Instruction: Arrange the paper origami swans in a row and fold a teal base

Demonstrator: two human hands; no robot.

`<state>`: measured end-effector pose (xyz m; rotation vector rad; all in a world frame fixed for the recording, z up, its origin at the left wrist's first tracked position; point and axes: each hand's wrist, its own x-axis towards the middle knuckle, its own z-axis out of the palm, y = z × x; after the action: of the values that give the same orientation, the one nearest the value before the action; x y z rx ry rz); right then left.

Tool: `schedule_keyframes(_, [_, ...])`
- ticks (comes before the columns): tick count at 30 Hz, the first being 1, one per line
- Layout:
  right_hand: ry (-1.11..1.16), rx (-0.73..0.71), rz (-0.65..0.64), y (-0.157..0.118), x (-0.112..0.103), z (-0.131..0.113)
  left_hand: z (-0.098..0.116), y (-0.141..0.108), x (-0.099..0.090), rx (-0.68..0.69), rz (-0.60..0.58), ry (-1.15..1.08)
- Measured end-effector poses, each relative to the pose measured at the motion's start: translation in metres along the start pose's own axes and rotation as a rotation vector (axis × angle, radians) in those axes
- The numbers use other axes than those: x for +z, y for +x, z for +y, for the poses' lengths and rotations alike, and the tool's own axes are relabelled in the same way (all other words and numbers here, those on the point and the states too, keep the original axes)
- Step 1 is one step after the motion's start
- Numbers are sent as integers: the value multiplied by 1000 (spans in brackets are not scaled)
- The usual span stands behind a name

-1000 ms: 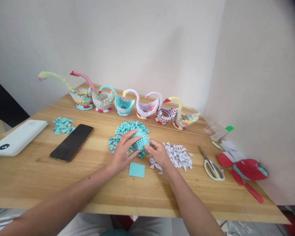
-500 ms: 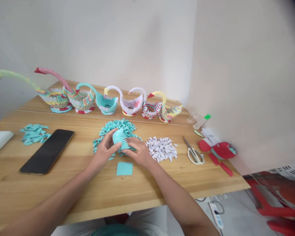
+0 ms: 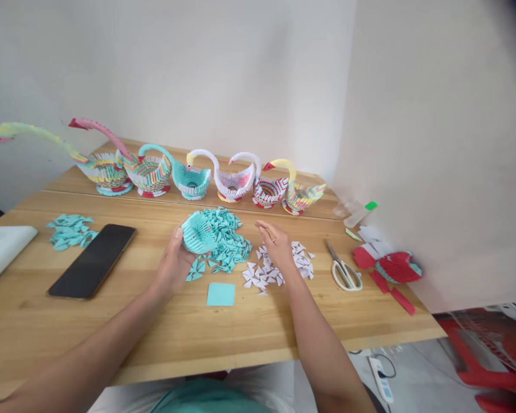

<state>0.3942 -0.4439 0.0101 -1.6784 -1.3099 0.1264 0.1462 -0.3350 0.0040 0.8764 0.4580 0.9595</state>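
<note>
A round, bowl-like piece of turquoise folded paper (image 3: 198, 233) rests in my left hand (image 3: 175, 261), tilted so that its ribbed face shows. The fingers are wrapped round its left and lower side. My right hand (image 3: 276, 244) hovers over the pile of white paper triangles (image 3: 303, 261), its fingers curled and closed at the tips. Whether a small piece is between them I cannot make out. Beside the held bowl lies a heap of turquoise paper triangles (image 3: 234, 244). A flat turquoise paper square (image 3: 221, 294) lies nearer the table's front edge.
Several folded-paper swans (image 3: 192, 182) stand in a row along the back of the table. A black phone (image 3: 92, 261) and a small turquoise pile (image 3: 71, 231) lie on the left. Scissors (image 3: 346, 271) and red paper pieces (image 3: 398, 267) are on the right.
My right hand has left the turquoise bowl and moved right, over the white triangles. My left hand has tipped the bowl and shifted slightly left. Some white triangles are now spread further left.
</note>
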Motion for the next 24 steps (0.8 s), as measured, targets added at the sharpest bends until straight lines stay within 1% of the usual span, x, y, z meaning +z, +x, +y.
schedule_keyframes(2, [-98,0,-54,2,-3,9,2,0,0,-45,5,-27])
schedule_keyframes(4, [-196,-12,-141,3,-5,14,3,0,1,-78,9,-57])
schedule_keyframes(7, [-292,-36,-265,3,-7,15,4,-1,0,-97,-6,-93])
schedule_keyframes(10, [-338,-59,-347,2,-5,13,4,0,0,-111,1,-120])
schedule_keyframes(16, [-443,-37,-399,0,6,12,0,2,-1,-127,-6,-140])
schedule_keyframes(24, [-525,38,-427,-1,12,4,-5,-4,2,-115,-58,-39])
